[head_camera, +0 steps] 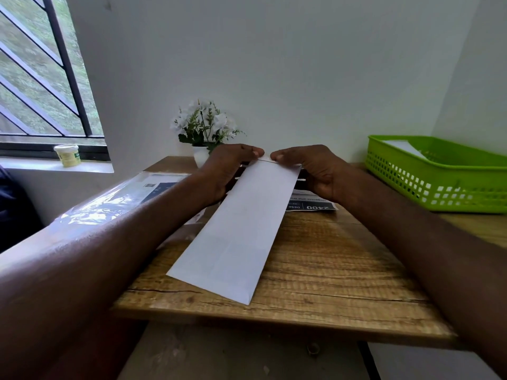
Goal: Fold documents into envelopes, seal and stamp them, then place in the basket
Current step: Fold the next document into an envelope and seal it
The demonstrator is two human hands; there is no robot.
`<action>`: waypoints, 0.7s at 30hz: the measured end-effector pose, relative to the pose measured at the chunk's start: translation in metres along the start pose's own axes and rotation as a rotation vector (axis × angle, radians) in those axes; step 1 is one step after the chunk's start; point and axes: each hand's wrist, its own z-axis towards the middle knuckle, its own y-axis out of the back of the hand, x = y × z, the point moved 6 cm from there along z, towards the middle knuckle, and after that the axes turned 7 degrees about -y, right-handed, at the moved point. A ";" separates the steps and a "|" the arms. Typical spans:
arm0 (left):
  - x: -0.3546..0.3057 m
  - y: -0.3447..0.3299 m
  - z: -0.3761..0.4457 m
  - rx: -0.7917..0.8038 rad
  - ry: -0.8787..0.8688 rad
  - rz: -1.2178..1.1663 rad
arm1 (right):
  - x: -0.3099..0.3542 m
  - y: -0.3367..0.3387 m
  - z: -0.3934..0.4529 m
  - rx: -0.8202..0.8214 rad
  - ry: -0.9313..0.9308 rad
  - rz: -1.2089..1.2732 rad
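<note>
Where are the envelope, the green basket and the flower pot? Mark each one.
envelope [236, 229], head view, middle of its white face.
green basket [439, 187], head view, its perforated front wall.
flower pot [200, 156], head view, the white pot's visible side under the flowers.

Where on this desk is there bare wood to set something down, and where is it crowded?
Bare wood lies right of the envelope, between it, the green basket and the desk near edge. Crowded: the far side, with both hands, left hand, right hand, plant, printed sheet; plastic-wrapped pack fills the left.
</note>
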 end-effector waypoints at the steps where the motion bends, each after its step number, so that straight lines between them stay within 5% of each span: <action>1: 0.000 0.000 0.000 -0.003 -0.002 -0.008 | 0.001 -0.001 -0.001 -0.004 0.016 0.003; 9: 0.000 -0.001 -0.004 0.014 0.026 -0.027 | 0.005 -0.010 -0.006 -0.016 0.067 0.005; 21: -0.012 0.016 -0.002 -0.165 -0.101 -0.061 | -0.001 0.023 0.001 -0.072 -0.156 0.186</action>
